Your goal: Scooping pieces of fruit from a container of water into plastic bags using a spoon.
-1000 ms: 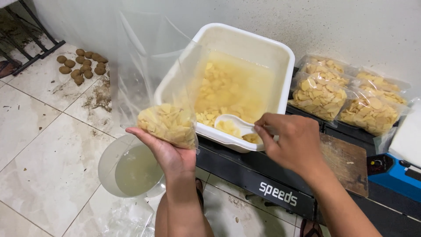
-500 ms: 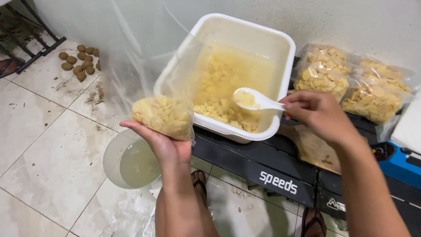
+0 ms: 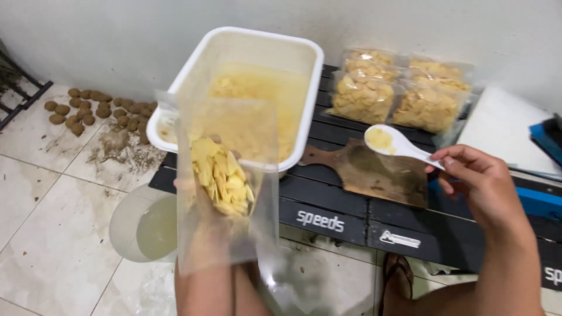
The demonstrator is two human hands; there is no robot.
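A clear plastic bag (image 3: 225, 181), partly filled with pale yellow chips, was held upright from beneath by the left hand (image 3: 213, 234), which was seen only through the film; its fingers were curled under the load, though how tightly could not be told. A white plastic spoon (image 3: 398, 144) carrying a small heap of yellow chips was pinched at its handle end by the closed fingers of the right hand (image 3: 477, 181). The spoon's long axis was laid roughly level, its bowl pointed to the left, toward the bag, and its handle to the right. The bag's open top was found to the left of the spoon bowl and well apart from it, so the right hand was the farther from the bag and the left was directly beneath it. Behind the bag, one white rectangular plastic tub (image 3: 246, 93) of yellow chips was set on the black slatted tabletop (image 3: 345, 205). Three sealed clear packets of chips (image 3: 404, 88) could be counted at the rear, though more may have been hidden. One brown wooden board (image 3: 374, 172) was lain below the spoon. One round translucent container of cloudy liquid (image 3: 143, 225) was stood on the tiled floor (image 3: 47, 234), where a cluster of small brown balls (image 3: 93, 108), too many to count surely, was also gathered.
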